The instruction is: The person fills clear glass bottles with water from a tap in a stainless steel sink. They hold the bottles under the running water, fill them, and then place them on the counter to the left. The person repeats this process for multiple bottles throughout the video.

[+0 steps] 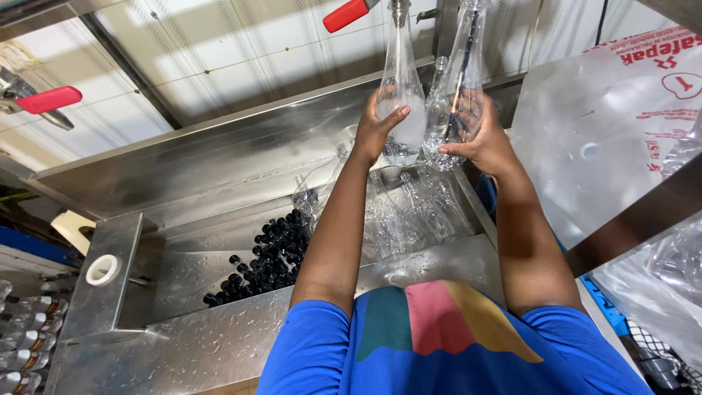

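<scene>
My left hand point(379, 129) grips a clear plastic bottle point(401, 88) around its lower body, neck pointing up toward a filling nozzle at the top edge. My right hand point(483, 137) holds a second clear plastic bottle point(458, 80) the same way, just to the right of the first. Both arms reach up from my blue shirt over a stainless steel trough point(219, 183). Below the hands, several empty clear bottles point(409, 212) lie in the trough. A heap of black bottle caps point(267, 256) lies at its left.
Red-handled levers are at the top centre point(346, 14) and upper left point(48, 99). A large clear plastic bag with red print point(621, 132) stands at the right. Filled bottles point(18, 344) line the lower left. A white ring point(102, 269) sits on the steel ledge.
</scene>
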